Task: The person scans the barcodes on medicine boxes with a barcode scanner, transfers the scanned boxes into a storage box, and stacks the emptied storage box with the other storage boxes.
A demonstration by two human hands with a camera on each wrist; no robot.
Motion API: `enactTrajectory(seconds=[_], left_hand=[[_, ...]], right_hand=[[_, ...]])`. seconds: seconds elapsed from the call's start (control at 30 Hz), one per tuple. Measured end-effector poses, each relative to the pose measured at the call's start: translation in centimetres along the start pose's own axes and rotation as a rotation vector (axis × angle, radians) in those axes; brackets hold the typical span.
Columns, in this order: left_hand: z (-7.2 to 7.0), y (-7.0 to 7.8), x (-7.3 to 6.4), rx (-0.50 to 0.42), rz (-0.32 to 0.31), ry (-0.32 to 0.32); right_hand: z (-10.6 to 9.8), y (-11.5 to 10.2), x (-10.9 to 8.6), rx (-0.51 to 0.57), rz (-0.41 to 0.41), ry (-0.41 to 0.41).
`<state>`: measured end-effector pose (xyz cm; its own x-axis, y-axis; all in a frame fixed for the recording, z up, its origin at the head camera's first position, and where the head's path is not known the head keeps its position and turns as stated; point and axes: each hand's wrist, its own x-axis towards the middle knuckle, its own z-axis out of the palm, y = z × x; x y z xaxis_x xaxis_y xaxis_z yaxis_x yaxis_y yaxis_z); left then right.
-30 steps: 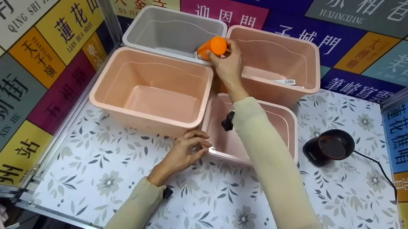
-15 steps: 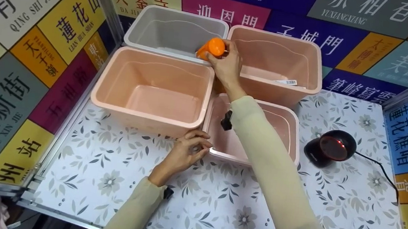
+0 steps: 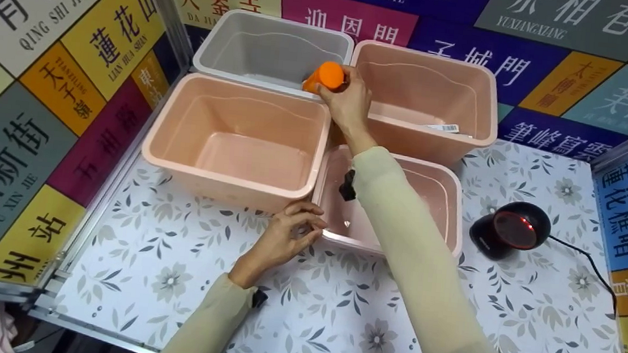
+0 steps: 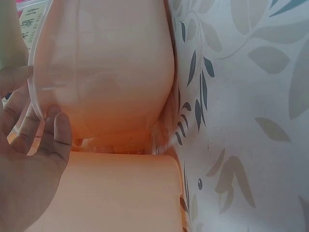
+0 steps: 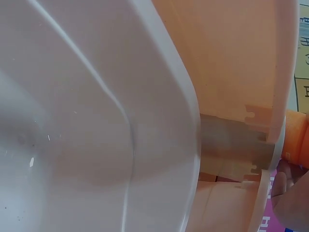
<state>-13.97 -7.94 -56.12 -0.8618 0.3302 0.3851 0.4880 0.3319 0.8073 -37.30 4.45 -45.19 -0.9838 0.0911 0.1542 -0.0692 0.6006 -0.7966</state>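
Note:
My right hand [image 3: 350, 99] grips an orange bottle [image 3: 331, 77] with a round orange cap. It holds the bottle tilted over the near right corner of the grey bin [image 3: 268, 84]. At the right edge of the right wrist view, the bottle [image 5: 295, 139] and some fingers [image 5: 285, 181] show; the rest is cut off. My left hand [image 3: 280, 239] is at the front left corner of the low pink bin [image 3: 387, 250], pinching its rim between thumb and fingers. In the left wrist view, fingers [image 4: 60, 130] curl at that rim [image 4: 33, 92].
A peach bin [image 3: 228, 180] stands left, behind my left hand. Another peach bin [image 3: 422, 137], back right, holds a white item with a barcode label [image 3: 444, 127]. Right of the pink bin stands a black corded device [image 3: 493, 240] with a red-lit round face. Printed panels enclose the table.
My right hand and the bottle have shifted slightly left and down in the head view. A red light has come on in the black device. The left hand stays at the rim.

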Motion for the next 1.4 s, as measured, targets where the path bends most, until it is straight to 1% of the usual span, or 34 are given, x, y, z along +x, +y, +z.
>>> enactTrajectory(seconds=[0.2, 0.33, 0.57, 0.8, 0.93, 1.1, 1.27, 1.4], left_hand=[[0.04, 0.01, 0.01, 0.016, -0.002, -0.002], [0.13, 0.06, 0.05, 0.013, 0.0, 0.002], [0.17, 0.08, 0.08, 0.009, 0.014, 0.008], [0.08, 0.07, 0.09, 0.012, 0.011, -0.001], [0.1, -0.02, 0.09, -0.008, 0.005, -0.009], [0.12, -0.03, 0.08, -0.041, 0.003, -0.012], [0.15, -0.02, 0.06, -0.031, 0.01, -0.009], [0.17, -0.09, 0.01, -0.029, 0.009, -0.009]], right_hand=[[0.1, -0.12, -0.03, -0.01, 0.008, -0.012], [0.13, -0.16, -0.02, -0.009, -0.003, -0.015], [0.08, -0.19, 0.02, 0.023, -0.017, -0.022], [0.09, 0.12, 0.05, 0.051, -0.028, 0.016], [0.15, 0.29, 0.07, 0.065, -0.019, 0.025], [0.21, 0.2, 0.05, 0.055, -0.047, 0.009], [0.33, 0.21, -0.03, 0.055, -0.084, 0.002], [0.35, 0.5, -0.11, 0.07, -0.093, 0.005]])
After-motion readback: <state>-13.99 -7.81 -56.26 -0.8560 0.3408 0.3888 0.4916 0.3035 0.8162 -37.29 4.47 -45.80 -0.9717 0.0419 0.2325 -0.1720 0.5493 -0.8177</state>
